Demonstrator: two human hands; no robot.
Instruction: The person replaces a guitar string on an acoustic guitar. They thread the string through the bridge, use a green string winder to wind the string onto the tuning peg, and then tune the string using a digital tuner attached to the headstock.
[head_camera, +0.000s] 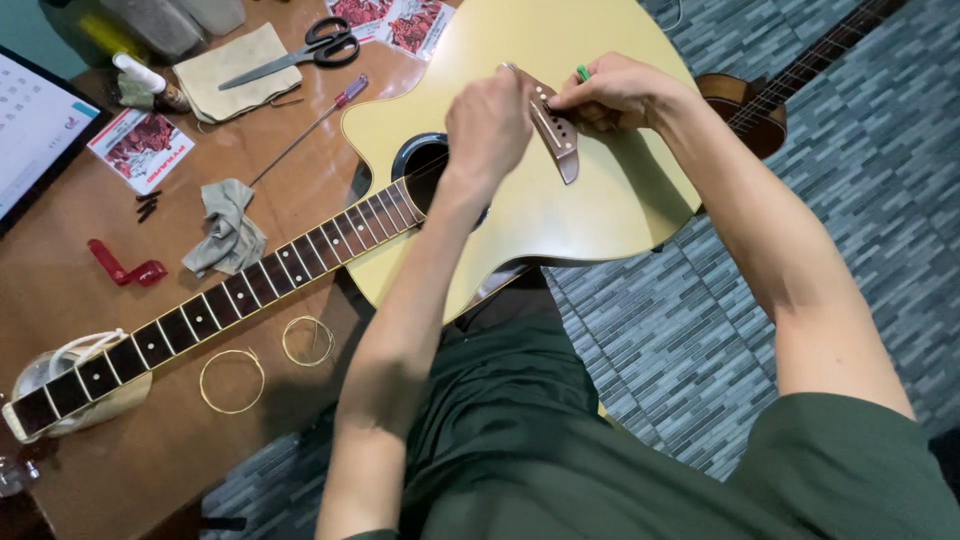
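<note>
Head view looks down on a pale yellow acoustic guitar (560, 200) lying across a brown tabletop (60, 290), its body toward 1 o'clock and its neck (230, 295) running down to 8 o'clock, where the headstock end rests on a whitish padded support (70, 375). Both hands meet at the brown bridge (558, 135) on the guitar's top, near 12 o'clock. The left hand (488, 125) sits just beside the sound hole (425, 165), its fingers curled closed at the near end of the bridge; what it pinches cannot be told from here. The right hand (615, 92) lies at the far side of the bridge with fingers bent closed around a small green-tipped object (583, 73) that pokes out above the knuckles. On the tabletop at 7 o'clock lie two coiled guitar strings (232, 381), close to the neck but apart from it. A crumpled grey cloth (228, 225) lies just above the neck at 9 o'clock, with a red plastic tool (125, 268) to its left. Farther off at 11 o'clock are black-handled scissors (300, 52) on a tan cloth (235, 70) and a thin long screwdriver (310, 125). A second, darker guitar (750, 105) lies on the grey patterned floor (860, 200) at 2 o'clock.
</note>
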